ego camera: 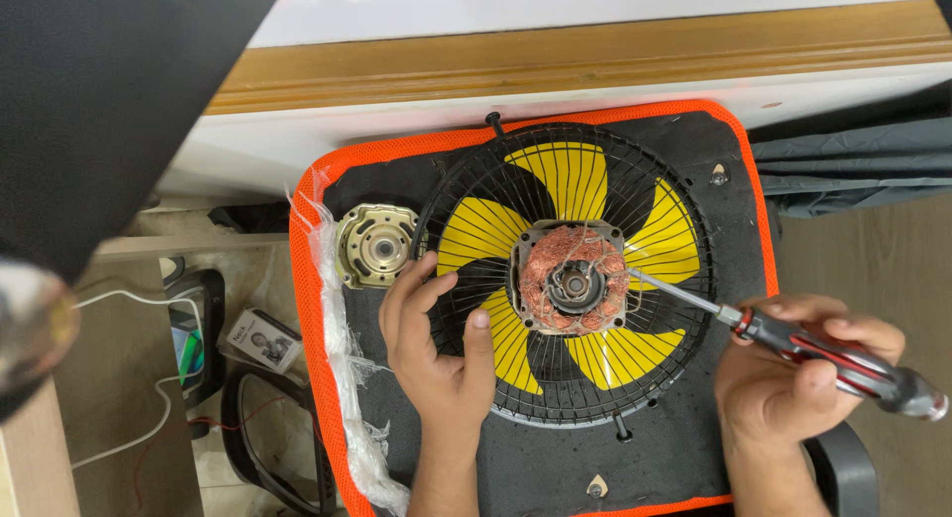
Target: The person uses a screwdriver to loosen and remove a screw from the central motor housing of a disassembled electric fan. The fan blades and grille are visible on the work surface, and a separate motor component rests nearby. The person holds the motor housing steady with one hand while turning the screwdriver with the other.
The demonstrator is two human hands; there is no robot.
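A round black wire fan guard [476,195] lies flat on a black mat with an orange border [332,165], with yellow fan blades [575,175] under it. At the centre sits an open motor [573,279] with copper windings showing. My left hand [436,344] rests on the guard's left side, fingers spread, thumb on the wires. My right hand [793,373] grips a red and black screwdriver [843,360]; its metal shaft reaches to the motor's right edge. A round metal motor cover [375,244] lies on the mat left of the guard.
A white and wood ledge [555,56] runs along the far side of the mat. Grey cloth [853,165] lies at the right. On the left are white cables [149,418], a small card [263,339] and a dark curved frame [268,458]. Clear plastic wrap [347,418] hangs at the mat's left edge.
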